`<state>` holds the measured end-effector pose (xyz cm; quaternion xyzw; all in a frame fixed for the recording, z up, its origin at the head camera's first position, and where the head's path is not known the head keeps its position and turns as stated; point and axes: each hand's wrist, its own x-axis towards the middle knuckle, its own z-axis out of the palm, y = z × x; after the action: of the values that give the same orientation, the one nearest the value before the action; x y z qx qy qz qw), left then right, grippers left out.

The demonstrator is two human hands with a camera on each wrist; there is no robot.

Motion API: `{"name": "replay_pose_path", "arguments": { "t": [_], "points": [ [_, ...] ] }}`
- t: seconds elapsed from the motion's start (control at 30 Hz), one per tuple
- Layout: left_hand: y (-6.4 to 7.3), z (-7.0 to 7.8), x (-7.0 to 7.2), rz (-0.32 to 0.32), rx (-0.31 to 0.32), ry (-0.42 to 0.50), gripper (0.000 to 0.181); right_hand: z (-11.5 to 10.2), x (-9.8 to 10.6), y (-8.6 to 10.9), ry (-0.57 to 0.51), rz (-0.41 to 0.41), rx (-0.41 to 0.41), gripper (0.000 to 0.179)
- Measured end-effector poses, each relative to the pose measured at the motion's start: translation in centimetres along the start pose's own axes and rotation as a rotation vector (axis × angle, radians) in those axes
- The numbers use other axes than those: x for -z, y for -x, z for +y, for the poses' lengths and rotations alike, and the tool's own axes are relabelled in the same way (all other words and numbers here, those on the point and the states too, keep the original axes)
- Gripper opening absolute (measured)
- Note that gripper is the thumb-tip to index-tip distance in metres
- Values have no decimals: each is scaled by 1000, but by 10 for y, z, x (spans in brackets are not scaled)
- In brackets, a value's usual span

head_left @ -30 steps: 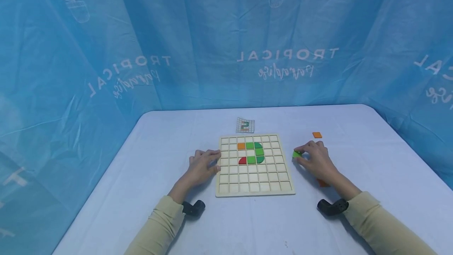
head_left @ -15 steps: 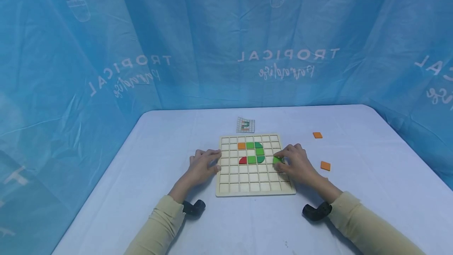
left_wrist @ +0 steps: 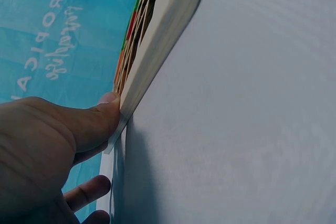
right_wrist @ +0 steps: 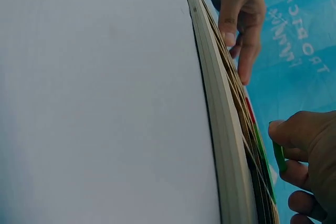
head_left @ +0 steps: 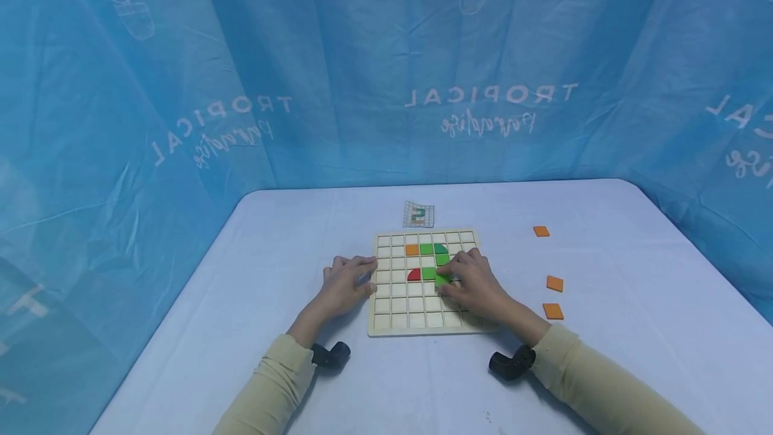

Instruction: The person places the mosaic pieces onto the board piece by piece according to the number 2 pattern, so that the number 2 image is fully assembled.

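Observation:
On the table lies a wooden grid board [head_left: 435, 321] with coloured tiles set in its cells. My right hand [head_left: 477, 284] is over the board's middle and pinches a green square tile [head_left: 443, 281] between thumb and fingertips. In the right wrist view this tile [right_wrist: 279, 156] stands on edge in the pinch, just off the board's surface. My left hand [head_left: 343, 285] rests at the board's left edge, index finger and thumb spread along it. A red quarter-round tile [head_left: 414, 275], an orange square tile [head_left: 412, 250] and several green ones sit in the grid. My right fingers partly cover the nearest.
Behind the board lies a small pattern card [head_left: 419, 214] printed with a coloured grid figure. Three loose orange tiles, one of them the nearest orange tile [head_left: 552, 311], lie on the white tablecloth [head_left: 290, 233] to the right. A blue curtain [head_left: 362, 139] surrounds the table.
My right hand has moved left from the table beside the board to its middle, carrying the green tile. Orange tiles behind its wrist have come into sight. My left hand has stayed put.

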<state>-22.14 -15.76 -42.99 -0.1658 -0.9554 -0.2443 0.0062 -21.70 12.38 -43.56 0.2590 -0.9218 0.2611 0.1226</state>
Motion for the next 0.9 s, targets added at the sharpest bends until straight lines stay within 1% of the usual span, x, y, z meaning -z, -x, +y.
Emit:
{"name": "replay_pose_path", "arguments": {
  "t": [0.17, 0.27, 0.6, 0.77, 0.9],
  "points": [
    [0, 2, 1, -4, 14, -4, 50, -7, -8, -5, 19, 3, 12, 26],
    [-1, 2, 1, -3, 10, -3, 50, -10, -13, -8, 20, 7, 20, 25],
    [0, 1, 1, -6, 2, 7, 50, -17, -23, -15, 3, 24, 94, 25],
    [0, 1, 1, -7, -2, 3, 50, -21, -26, -18, 2, 13, 119, 21],
    [0, 0, 1, -1, -9, 0, 50, -23, -27, -19, 9, 2, 119, 19]
  ]
}}
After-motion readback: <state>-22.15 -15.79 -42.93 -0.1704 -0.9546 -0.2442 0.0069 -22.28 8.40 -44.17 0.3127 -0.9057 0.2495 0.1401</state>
